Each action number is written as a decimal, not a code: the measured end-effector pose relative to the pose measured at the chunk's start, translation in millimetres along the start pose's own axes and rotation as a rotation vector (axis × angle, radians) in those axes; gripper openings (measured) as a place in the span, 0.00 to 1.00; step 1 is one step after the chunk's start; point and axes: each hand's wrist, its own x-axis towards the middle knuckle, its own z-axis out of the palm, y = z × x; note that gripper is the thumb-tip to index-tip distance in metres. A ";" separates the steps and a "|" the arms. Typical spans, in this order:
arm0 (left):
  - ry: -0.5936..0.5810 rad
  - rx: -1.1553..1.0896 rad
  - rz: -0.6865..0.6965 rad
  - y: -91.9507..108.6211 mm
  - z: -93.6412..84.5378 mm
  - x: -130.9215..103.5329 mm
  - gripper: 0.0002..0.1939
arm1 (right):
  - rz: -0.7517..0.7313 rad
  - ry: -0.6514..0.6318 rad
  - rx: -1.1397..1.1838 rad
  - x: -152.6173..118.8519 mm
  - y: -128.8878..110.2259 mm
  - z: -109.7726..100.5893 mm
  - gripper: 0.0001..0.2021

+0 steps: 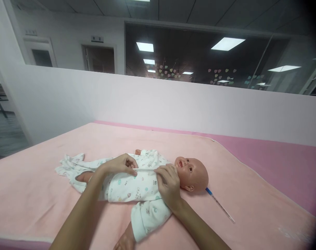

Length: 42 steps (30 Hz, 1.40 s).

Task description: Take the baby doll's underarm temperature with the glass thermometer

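Observation:
A baby doll (193, 173) lies on its back with its head to the right, dressed in a white top (133, 187) with small coloured prints. Over its chest, my left hand (122, 165) pinches the top's front edge between thumb and fingers. Closer to the doll's neck, my right hand (169, 182) is closed on the same edge, and a strip of it runs taut between the two hands. Matching printed trousers (77, 170) are bunched around the doll's legs. Behind the head lies a thin glass thermometer (221, 205) with a blue end.
A pink blanket (251, 194) covers the surface, over a darker pink sheet (272, 156) at the right. A white low wall (173, 104) stands along the back. Beyond it are a window with heart stickers and a doorway (99, 59).

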 end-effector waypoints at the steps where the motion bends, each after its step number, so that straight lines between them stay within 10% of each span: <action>1: 0.007 0.007 0.000 0.2 -0.3 -0.3 0.13 | 0.003 -0.001 0.001 -0.2 0.2 0.0 0.10; 23: -0.066 0.077 0.053 5.4 -0.8 -3.5 0.18 | -0.001 -0.010 -0.008 -0.4 -0.4 -0.1 0.11; 42: 0.108 0.078 0.093 11.1 4.5 0.2 0.19 | 0.101 0.028 0.062 3.0 2.0 -3.7 0.08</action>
